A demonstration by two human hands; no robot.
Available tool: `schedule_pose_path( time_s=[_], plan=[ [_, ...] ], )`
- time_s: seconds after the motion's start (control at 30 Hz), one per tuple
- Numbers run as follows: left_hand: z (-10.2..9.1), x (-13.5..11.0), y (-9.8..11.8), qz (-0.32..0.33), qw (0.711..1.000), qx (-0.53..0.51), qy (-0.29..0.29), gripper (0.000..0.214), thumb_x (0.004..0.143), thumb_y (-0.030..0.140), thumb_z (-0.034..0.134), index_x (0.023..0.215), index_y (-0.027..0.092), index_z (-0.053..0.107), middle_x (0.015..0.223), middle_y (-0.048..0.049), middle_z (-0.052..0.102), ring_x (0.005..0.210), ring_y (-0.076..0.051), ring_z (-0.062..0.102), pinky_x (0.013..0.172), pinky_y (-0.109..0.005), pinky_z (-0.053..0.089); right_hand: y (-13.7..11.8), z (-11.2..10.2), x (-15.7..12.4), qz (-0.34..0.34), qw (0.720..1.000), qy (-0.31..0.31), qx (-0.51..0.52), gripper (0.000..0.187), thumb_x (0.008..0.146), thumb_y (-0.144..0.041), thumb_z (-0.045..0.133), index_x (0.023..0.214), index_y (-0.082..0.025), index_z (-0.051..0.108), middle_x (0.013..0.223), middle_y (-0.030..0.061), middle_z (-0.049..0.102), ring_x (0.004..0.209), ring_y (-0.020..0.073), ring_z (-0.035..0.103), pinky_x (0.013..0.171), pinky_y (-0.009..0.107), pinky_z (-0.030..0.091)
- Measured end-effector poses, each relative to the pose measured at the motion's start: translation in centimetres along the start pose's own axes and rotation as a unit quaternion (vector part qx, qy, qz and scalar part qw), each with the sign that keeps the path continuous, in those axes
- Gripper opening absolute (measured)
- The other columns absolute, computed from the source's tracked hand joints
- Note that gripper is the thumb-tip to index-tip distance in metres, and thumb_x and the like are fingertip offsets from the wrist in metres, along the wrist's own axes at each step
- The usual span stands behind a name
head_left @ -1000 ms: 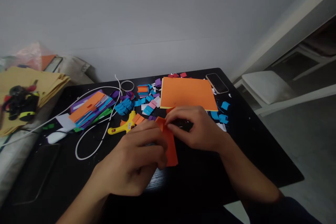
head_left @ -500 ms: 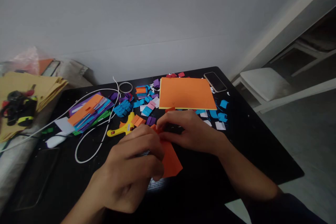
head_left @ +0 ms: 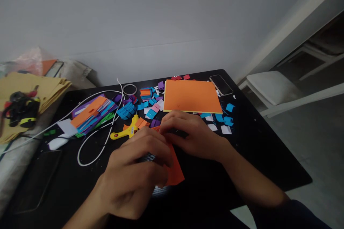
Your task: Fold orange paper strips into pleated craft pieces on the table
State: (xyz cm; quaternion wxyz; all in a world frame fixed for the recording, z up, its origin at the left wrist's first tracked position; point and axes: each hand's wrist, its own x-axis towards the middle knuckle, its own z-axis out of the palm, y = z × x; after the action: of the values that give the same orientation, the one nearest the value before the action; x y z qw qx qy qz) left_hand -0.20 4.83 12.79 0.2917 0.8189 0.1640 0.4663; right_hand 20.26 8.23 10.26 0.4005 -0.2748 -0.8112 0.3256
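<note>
An orange piece of paper (head_left: 175,170) is held between both hands over the front of the black table. My left hand (head_left: 139,166) has its fingers curled on the paper's left side, its fingertips partly hidden. My right hand (head_left: 190,132) pinches the far end of the same paper, thumb under the bent fingers. Just beyond my left hand lies a yellow glue gun (head_left: 129,129) beside small orange paper pieces (head_left: 142,122). Behind my right hand rests a stack of orange sheets (head_left: 192,94) with a yellow edge showing beneath.
Coloured paper strips (head_left: 92,114) lie at the left with a white cable (head_left: 80,150) looping near them. Cut blue pieces (head_left: 126,110) are scattered mid-table. A phone (head_left: 221,85) sits at the back right corner, a tape roll (head_left: 129,89) at the back. A white stool (head_left: 271,86) stands right.
The orange paper has turned and shifted slightly left between the hands, its far end moving under the right fingers. The hands stay in nearly the same place.
</note>
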Motion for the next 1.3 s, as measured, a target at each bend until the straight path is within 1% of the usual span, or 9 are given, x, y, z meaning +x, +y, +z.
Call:
schedule_pose_path(
  time_s=[0.27,0.43,0.5,0.6,0.8,0.87,0.97,1.13,1.3],
  plan=[
    [-0.8,-0.4,-0.2,-0.026,0.999,0.038,0.027,0.019,0.1,0.01,0.055,0.09,0.022,0.067,0.097,-0.0051,0.07,0.091,-0.02,0.067,0.081,-0.039,0.058,-0.1,-0.3,-0.1,0.043,0.996,0.038,0.061,0.016,0.094,-0.008,0.069,0.103,-0.021,0.074,0.103,0.0042,0.079,0.094,0.0172,0.074,0.084,0.032,0.061],
    [-1.8,0.0,-2.0,-0.225,0.959,0.117,0.124,0.013,0.099,0.014,0.063,0.104,0.025,0.069,0.099,-0.0001,0.071,0.092,-0.014,0.067,0.08,-0.028,0.053,-0.3,-0.4,-0.1,0.043,0.996,0.061,0.055,0.005,0.094,-0.016,0.074,0.098,-0.02,0.075,0.097,0.0035,0.079,0.085,0.0146,0.075,0.076,0.027,0.06],
    [-2.0,0.2,-2.6,-0.303,0.942,0.097,0.106,0.005,0.1,0.025,0.065,0.102,0.025,0.07,0.095,0.0013,0.071,0.084,-0.013,0.066,0.074,-0.025,0.052,-0.4,-0.3,-0.1,0.053,0.995,0.061,0.057,0.005,0.094,-0.016,0.074,0.098,-0.02,0.074,0.096,0.0029,0.08,0.082,0.0138,0.074,0.074,0.026,0.059],
    [-2.1,0.4,-2.8,-0.359,0.931,0.035,0.061,0.015,0.099,0.038,0.067,0.096,0.023,0.07,0.081,0.0025,0.068,0.07,-0.012,0.062,0.063,-0.025,0.049,-0.4,-0.3,-0.2,0.082,0.993,0.059,0.056,0.008,0.093,-0.014,0.073,0.099,-0.02,0.074,0.095,0.0012,0.079,0.076,0.0119,0.072,0.068,0.024,0.058],
    [-2.1,0.4,-2.2,-0.359,0.927,0.103,0.046,0.022,0.094,0.04,0.072,0.084,0.021,0.065,0.078,0.0025,0.063,0.072,-0.013,0.058,0.064,-0.026,0.045,-0.5,-0.3,-0.2,0.107,0.992,0.073,-0.013,0.008,0.091,-0.013,0.072,0.096,-0.02,0.073,0.09,0.0001,0.078,0.073,0.0119,0.069,0.066,0.025,0.055],
    [-2.0,0.4,-2.1,-0.374,0.92,0.113,0.008,0.027,0.095,0.043,0.069,0.081,0.021,0.062,0.072,0.0034,0.059,0.066,-0.012,0.053,0.059,-0.025,0.042,-0.4,-0.2,-0.2,0.106,0.991,0.072,-0.045,0.009,0.092,-0.012,0.07,0.095,-0.02,0.073,0.09,0.0009,0.078,0.076,0.0133,0.07,0.069,0.026,0.055],
    [-2.0,0.4,-1.8,-0.393,0.912,0.105,-0.044,0.023,0.097,0.047,0.066,0.097,0.024,0.064,0.077,0.0034,0.062,0.067,-0.013,0.057,0.058,-0.025,0.045,-0.3,-0.1,-0.2,0.115,0.988,0.072,-0.076,0.011,0.093,-0.012,0.067,0.096,-0.02,0.073,0.091,0.0016,0.078,0.078,0.0144,0.071,0.07,0.028,0.055],
    [-2.1,0.3,-0.7,-0.306,0.929,0.186,-0.097,0.041,0.088,0.041,0.079,0.121,0.029,0.058,0.118,-0.0011,0.065,0.099,-0.019,0.065,0.079,-0.031,0.055,0.2,-0.4,0.1,0.185,0.971,0.104,-0.11,0.011,0.089,-0.011,0.069,0.092,-0.02,0.074,0.083,0.0006,0.077,0.07,0.0141,0.069,0.066,0.028,0.053],
    [-2.3,0.5,-0.3,-0.262,0.937,0.195,-0.124,0.018,0.097,0.024,0.064,0.114,0.028,0.061,0.118,-0.0018,0.066,0.104,-0.019,0.064,0.087,-0.033,0.054,0.5,-0.9,0.2,0.227,0.962,0.125,-0.089,0.01,0.086,-0.012,0.07,0.09,-0.02,0.074,0.08,0.0005,0.077,0.069,0.0146,0.07,0.067,0.029,0.055]
  ],
)
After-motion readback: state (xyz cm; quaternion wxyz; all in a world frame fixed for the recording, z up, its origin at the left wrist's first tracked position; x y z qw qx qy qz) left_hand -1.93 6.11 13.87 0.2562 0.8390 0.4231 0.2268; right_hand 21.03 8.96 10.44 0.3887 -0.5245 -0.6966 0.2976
